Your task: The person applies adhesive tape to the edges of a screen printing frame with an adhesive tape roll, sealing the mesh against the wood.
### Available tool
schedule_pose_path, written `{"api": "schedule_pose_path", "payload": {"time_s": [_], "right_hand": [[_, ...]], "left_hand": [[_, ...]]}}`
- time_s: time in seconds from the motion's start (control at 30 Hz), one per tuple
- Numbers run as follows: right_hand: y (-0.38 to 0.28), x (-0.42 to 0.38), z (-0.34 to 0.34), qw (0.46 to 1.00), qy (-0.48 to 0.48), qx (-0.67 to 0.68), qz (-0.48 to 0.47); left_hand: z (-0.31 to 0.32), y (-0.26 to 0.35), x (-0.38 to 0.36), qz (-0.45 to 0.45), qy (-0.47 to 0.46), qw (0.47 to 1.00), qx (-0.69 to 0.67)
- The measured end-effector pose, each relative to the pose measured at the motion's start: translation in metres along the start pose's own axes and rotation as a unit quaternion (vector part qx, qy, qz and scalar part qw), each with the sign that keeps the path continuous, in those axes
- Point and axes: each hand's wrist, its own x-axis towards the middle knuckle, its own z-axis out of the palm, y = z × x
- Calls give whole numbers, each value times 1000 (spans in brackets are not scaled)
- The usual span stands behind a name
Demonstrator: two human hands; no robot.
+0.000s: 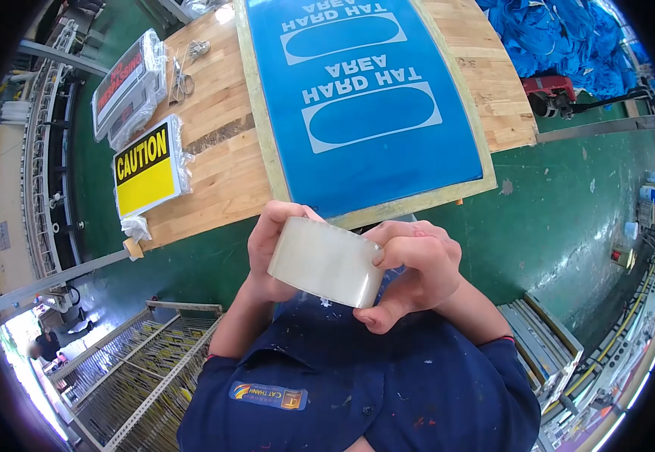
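A wide roll of clear packing tape (326, 261) is held up in front of my chest, its broad face toward me. My left hand (267, 248) grips the roll's left end, the fingers curled behind it. At the right end, my right hand (421, 271) has thumb and index finger against the tape near its edge. Just beyond the hands lies a blue printing screen (373, 169) with a pale frame, marked "HARD HAT AREA" in letters upside down to me. It rests on a wooden table (218, 181).
On the table's left lie a yellow and black CAUTION sign (147, 169), a stack of wrapped signs (128, 87) and scissors (180, 81). A metal rack (139, 369) stands at lower left, a stack of frames (538, 343) at lower right. Blue material (561, 45) is heaped at upper right.
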Motion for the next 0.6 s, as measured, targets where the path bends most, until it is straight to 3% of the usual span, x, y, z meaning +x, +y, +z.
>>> {"api": "schedule_pose_path", "payload": {"time_s": [0.2, 0.3, 0.4, 0.5, 0.6], "right_hand": [[5, -16, -1, 995, -59, 37, 76], [1, -2, -6, 997, -52, -31, 49], [14, -9, -2, 999, -23, 33, 10], [17, -4, -9, 998, -52, 31, 5], [18, -4, -2, 999, -10, 30, -31]], "left_hand": [[2, 11, 12, 26, -9, 1000, 4], [7, 11, 14, 34, -8, 999, -3], [9, 11, 16, 35, -18, 999, 8], [8, 8, 15, 31, -26, 999, 18], [5, 5, 12, 20, -23, 999, 25]]}}
